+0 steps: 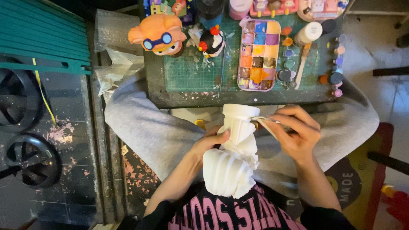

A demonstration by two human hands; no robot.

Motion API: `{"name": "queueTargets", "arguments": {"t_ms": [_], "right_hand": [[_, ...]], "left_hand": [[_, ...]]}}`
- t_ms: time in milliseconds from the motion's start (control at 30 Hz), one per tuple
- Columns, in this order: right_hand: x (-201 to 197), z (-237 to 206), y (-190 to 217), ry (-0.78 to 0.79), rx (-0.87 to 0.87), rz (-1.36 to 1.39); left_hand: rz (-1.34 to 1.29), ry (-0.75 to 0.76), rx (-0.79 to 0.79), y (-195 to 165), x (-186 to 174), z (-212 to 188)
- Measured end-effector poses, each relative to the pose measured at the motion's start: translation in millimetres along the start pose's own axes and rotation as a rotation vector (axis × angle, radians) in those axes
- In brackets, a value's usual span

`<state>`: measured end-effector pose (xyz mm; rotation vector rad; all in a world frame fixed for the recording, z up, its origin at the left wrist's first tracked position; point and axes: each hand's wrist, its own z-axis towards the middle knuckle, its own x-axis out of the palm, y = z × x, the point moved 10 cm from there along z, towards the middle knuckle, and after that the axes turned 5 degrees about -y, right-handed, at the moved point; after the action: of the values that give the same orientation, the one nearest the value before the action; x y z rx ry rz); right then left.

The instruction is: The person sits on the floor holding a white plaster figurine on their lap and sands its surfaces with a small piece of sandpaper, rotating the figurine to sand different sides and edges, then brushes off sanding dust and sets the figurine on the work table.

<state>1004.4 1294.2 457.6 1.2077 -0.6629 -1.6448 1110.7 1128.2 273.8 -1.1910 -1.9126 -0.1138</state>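
A white plaster figure (233, 149) is held over the lap, gripped by the left hand (208, 142). A flat tool (266, 124), pinched in the right hand (294, 132), is applied to its base; smoothing appears underway, and steady light strokes are called for.

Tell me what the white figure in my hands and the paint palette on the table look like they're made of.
White figure: probably unglazed plaster or bisque ceramic; it looks matte, chalk-white and unpainted, with crisp carved folds. Paint palette: likely thin moulded plastic, a pale pink tray of square wells holding paints, smeared with colour.
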Motion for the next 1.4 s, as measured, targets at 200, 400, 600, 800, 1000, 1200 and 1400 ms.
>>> {"name": "queueTargets", "arguments": {"t_ms": [200,400,600,800,1000,1200,1400], "right_hand": [[-0.4,0.8,2.9,0.004,-0.010,0.001],[0.3,-1.7,2.7,-0.004,-0.033,-0.008],[2.1,1.9,5.7,-0.012,-0.082,0.054],[-10.2,-8.9,-23.2,0.004,0.029,-0.032],[-27.7,-29.8,-65.4,-0.125,0.267,0.105],[-12.8,-16.8,-36.5,-0.064,0.081,0.124],[1.9,-8.8,-31.6,-0.055,0.109,0.271]], "left_hand": [[0.037,-0.017,-0.038,6.0,2.4,5.3],[-0.012,-0.019,-0.043,8.8,-10.8,5.7],[-0.038,0.017,0.000,-0.3,-5.1,5.2],[-0.073,0.052,0.011,-13.2,2.9,-5.6],[-0.359,0.274,0.039,-33.7,35.1,-15.3],[-0.521,0.362,0.009,-30.3,56.2,-24.3],[-0.600,0.394,-0.014,-25.5,66.2,-31.1]]}}
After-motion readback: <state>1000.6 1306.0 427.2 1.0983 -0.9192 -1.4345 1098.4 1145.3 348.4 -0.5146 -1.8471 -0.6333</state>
